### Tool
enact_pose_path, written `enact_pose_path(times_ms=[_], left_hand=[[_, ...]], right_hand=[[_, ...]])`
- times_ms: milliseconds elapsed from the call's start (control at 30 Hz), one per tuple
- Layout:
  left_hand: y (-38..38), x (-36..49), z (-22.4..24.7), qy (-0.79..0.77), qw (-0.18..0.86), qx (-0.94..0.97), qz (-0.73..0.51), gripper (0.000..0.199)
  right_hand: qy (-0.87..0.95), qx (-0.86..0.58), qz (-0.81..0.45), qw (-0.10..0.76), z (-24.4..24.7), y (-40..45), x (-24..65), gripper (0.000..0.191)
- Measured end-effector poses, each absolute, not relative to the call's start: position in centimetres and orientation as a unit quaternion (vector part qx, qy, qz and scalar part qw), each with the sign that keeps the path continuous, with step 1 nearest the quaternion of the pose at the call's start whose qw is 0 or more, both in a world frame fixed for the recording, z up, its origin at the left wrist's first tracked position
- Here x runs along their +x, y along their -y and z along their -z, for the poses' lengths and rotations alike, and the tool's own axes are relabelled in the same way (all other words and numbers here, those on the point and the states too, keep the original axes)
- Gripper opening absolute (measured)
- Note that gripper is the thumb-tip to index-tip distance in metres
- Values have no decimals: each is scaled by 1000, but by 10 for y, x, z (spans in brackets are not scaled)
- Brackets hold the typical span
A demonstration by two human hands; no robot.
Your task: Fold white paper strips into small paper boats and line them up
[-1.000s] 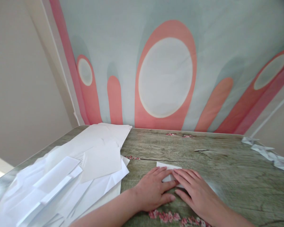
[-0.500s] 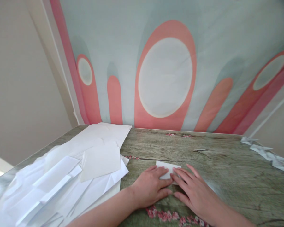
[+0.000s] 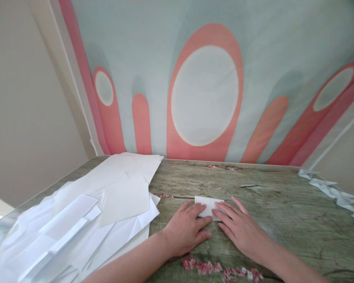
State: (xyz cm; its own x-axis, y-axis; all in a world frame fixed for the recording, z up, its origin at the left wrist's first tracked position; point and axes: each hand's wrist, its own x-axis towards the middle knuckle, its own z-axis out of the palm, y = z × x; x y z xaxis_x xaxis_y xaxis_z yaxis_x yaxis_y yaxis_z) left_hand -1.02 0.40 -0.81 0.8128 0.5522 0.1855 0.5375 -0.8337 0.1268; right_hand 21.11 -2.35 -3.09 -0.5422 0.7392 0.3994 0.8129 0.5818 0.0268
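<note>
A small folded piece of white paper (image 3: 208,209) lies flat on the table in front of me, with a crease down its middle. My left hand (image 3: 188,228) rests on its left part, fingers stretched out and lying flat. From the other side, the fingertips of my right hand (image 3: 242,227) touch the paper's right end, the fingers apart and extended. Both hands are open and press on the paper without gripping it. Fingers cover its lower left corner and right edge.
A wide pile of loose white paper sheets (image 3: 125,202) covers the table's left side, some folded into strips. Several folded white paper pieces (image 3: 330,190) stand in a row along the right edge. The wood-patterned table (image 3: 183,177) meets a patterned wall covering (image 3: 206,153).
My hands have slid slightly apart on the paper, so more of its middle shows. The right fingers have shifted a little upward, and the view has moved slightly.
</note>
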Motion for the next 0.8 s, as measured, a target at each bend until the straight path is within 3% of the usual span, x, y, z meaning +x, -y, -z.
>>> enact_pose_path(times_ms=[433,800], left_hand=[[-1,-9,4,-297,4,951,-83,42],[-3,-8,5,-298,15,951,-80,41]], right_hand=[[883,-392,131,224,47,28,208,34],[889,-396,137,183,35,32,205,34]])
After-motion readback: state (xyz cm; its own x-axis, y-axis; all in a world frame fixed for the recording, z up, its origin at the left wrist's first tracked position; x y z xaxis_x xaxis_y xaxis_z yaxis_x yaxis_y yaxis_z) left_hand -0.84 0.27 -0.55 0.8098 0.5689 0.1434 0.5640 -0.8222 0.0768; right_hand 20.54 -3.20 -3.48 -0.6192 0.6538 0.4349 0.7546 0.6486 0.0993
